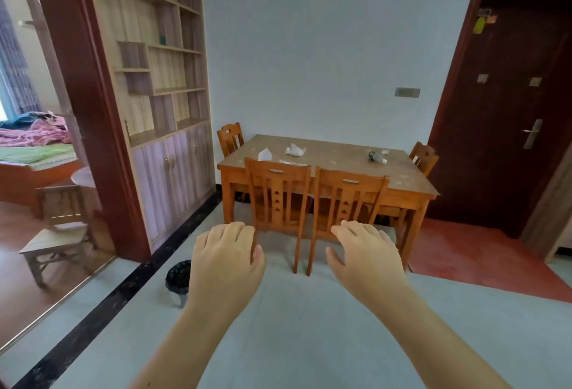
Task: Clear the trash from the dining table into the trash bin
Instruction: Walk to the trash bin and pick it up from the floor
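Observation:
A wooden dining table [334, 161] stands against the far wall. On it lie a folded white paper [265, 154], a crumpled white tissue [295, 150], a flat scrap [291, 162] near the front edge and a small plastic bottle [377, 157] toward the right. A round bin with a black liner [178, 277] stands on the floor at the left, partly hidden behind my left hand. My left hand [227, 257] and my right hand [366, 257] are stretched out palm down, fingers apart, holding nothing, well short of the table.
Two wooden chairs [278, 200] [348, 203] are pushed in at the table's near side, with one more at each end. A tall shelf cabinet [161, 79] lines the left wall. A dark door [513, 104] stands at the right, a bedroom doorway at the left.

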Action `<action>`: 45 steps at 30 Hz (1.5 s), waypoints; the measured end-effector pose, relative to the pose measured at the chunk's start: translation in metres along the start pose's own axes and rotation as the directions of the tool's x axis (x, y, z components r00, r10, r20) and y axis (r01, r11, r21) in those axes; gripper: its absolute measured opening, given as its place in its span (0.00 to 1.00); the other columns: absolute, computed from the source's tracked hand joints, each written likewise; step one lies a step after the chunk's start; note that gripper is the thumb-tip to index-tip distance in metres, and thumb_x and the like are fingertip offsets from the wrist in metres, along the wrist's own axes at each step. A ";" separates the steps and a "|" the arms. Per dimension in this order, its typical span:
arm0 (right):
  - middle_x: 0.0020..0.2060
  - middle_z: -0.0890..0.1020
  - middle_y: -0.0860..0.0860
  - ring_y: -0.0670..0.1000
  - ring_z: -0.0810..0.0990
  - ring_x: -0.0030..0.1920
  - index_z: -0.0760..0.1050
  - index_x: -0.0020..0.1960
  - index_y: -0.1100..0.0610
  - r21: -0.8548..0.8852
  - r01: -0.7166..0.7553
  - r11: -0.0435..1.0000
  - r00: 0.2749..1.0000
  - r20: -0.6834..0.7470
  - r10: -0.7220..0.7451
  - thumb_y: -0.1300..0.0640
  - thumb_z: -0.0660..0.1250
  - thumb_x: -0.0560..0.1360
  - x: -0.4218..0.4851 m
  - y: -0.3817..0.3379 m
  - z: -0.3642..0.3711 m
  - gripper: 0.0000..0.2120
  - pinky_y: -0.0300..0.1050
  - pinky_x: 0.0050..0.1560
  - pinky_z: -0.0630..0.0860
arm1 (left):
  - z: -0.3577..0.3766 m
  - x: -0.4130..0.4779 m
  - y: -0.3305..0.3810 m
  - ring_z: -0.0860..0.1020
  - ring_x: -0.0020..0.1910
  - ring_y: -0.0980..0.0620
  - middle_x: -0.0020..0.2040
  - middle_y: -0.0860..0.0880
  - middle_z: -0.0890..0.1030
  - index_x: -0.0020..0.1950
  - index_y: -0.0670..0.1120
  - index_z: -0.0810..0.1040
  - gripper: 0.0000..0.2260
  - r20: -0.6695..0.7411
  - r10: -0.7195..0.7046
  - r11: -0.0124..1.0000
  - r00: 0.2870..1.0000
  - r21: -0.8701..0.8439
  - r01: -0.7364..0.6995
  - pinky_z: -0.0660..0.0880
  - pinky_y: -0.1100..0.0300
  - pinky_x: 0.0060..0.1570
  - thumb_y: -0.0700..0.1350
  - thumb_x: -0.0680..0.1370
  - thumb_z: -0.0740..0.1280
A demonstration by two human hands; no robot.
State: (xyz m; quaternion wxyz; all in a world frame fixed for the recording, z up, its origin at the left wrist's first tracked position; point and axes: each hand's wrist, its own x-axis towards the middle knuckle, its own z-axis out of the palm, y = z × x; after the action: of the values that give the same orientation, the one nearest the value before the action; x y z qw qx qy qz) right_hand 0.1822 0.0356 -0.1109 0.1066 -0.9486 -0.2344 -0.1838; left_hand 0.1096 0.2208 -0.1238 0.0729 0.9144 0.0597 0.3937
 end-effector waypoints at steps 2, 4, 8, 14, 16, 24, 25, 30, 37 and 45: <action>0.66 0.72 0.49 0.51 0.67 0.67 0.67 0.65 0.51 -0.015 0.003 1.000 0.999 0.035 -0.002 0.48 0.55 0.76 0.023 -0.018 0.021 0.19 0.53 0.68 0.61 | 0.012 0.007 -0.032 0.81 0.38 0.42 0.39 0.43 0.83 0.41 0.39 0.80 0.08 0.020 -0.009 1.000 1.000 0.018 0.009 0.75 0.50 0.40 0.42 0.66 0.66; 0.67 0.70 0.49 0.52 0.65 0.68 0.66 0.65 0.51 -0.001 0.008 1.000 0.998 0.058 -0.007 0.47 0.55 0.76 0.044 -0.036 0.041 0.19 0.54 0.69 0.60 | 0.023 0.013 -0.060 0.81 0.38 0.42 0.39 0.43 0.83 0.41 0.39 0.81 0.08 0.048 -0.033 0.999 0.998 0.028 0.032 0.76 0.49 0.40 0.41 0.66 0.66; 0.66 0.71 0.50 0.52 0.67 0.67 0.67 0.65 0.52 0.039 0.055 0.998 0.995 0.086 -0.058 0.48 0.55 0.76 0.079 -0.065 0.083 0.19 0.54 0.68 0.62 | 0.049 0.018 -0.105 0.81 0.39 0.41 0.41 0.43 0.83 0.43 0.39 0.81 0.10 0.122 -0.113 0.993 0.986 0.034 0.109 0.75 0.48 0.42 0.42 0.67 0.65; 0.67 0.70 0.50 0.51 0.66 0.68 0.65 0.66 0.52 0.087 0.093 0.992 0.980 0.171 -0.106 0.48 0.56 0.76 0.140 -0.079 0.154 0.20 0.52 0.69 0.61 | 0.112 0.027 -0.156 0.81 0.40 0.40 0.42 0.41 0.84 0.43 0.38 0.81 0.09 0.186 -0.194 0.980 0.963 0.077 0.183 0.76 0.46 0.43 0.38 0.65 0.73; 0.67 0.71 0.50 0.51 0.67 0.67 0.66 0.66 0.53 0.101 0.096 0.990 0.979 0.172 -0.112 0.48 0.56 0.75 0.163 -0.078 0.177 0.20 0.51 0.68 0.62 | 0.137 0.037 -0.167 0.81 0.39 0.40 0.42 0.41 0.84 0.43 0.38 0.81 0.11 0.209 -0.231 0.972 0.950 0.082 0.218 0.76 0.47 0.43 0.37 0.63 0.76; 0.65 0.73 0.53 0.55 0.69 0.66 0.68 0.64 0.55 0.143 0.078 0.987 0.961 0.253 -0.113 0.50 0.58 0.75 0.314 -0.043 0.278 0.19 0.55 0.67 0.63 | 0.265 0.131 -0.225 0.81 0.39 0.40 0.42 0.41 0.84 0.43 0.37 0.81 0.10 0.290 -0.319 0.947 0.902 0.123 0.295 0.76 0.48 0.42 0.36 0.64 0.75; 0.64 0.74 0.53 0.55 0.69 0.65 0.68 0.64 0.55 0.145 0.085 0.986 0.959 0.256 -0.120 0.50 0.58 0.75 0.332 -0.041 0.289 0.19 0.55 0.67 0.64 | 0.276 0.142 -0.234 0.81 0.39 0.40 0.41 0.41 0.84 0.43 0.37 0.81 0.10 0.284 -0.325 0.945 0.902 0.137 0.297 0.76 0.49 0.41 0.35 0.63 0.75; 0.60 0.77 0.52 0.55 0.72 0.61 0.70 0.62 0.56 0.181 0.152 0.972 0.940 0.278 -0.199 0.50 0.58 0.75 0.409 -0.060 0.344 0.18 0.51 0.62 0.67 | 0.321 0.175 -0.283 0.81 0.40 0.39 0.43 0.41 0.84 0.45 0.37 0.81 0.10 0.279 -0.426 0.904 0.860 0.164 0.395 0.75 0.47 0.43 0.34 0.65 0.73; 0.59 0.77 0.50 0.51 0.73 0.60 0.68 0.62 0.54 0.208 0.257 0.944 0.863 0.391 -0.321 0.50 0.56 0.75 0.492 -0.121 0.446 0.17 0.47 0.60 0.68 | 0.384 0.188 -0.399 0.81 0.46 0.37 0.48 0.39 0.83 0.48 0.36 0.81 0.10 0.271 -0.632 0.775 0.726 0.209 0.597 0.75 0.45 0.48 0.35 0.68 0.71; 0.54 0.80 0.54 0.55 0.76 0.55 0.73 0.58 0.58 0.231 0.220 0.948 0.849 0.433 -0.303 0.54 0.60 0.74 0.603 -0.234 0.588 0.15 0.49 0.55 0.72 | 0.477 0.213 -0.584 0.81 0.43 0.38 0.47 0.39 0.83 0.49 0.36 0.80 0.10 0.267 -0.729 0.682 0.630 0.211 0.700 0.75 0.48 0.45 0.34 0.68 0.71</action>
State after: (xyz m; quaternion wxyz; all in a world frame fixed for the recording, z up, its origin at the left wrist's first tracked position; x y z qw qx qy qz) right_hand 0.7407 0.6525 -0.3778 0.1034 -0.9110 -0.3953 0.0563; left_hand 0.5718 0.7887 -0.4017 0.1917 0.8699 0.4212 0.1707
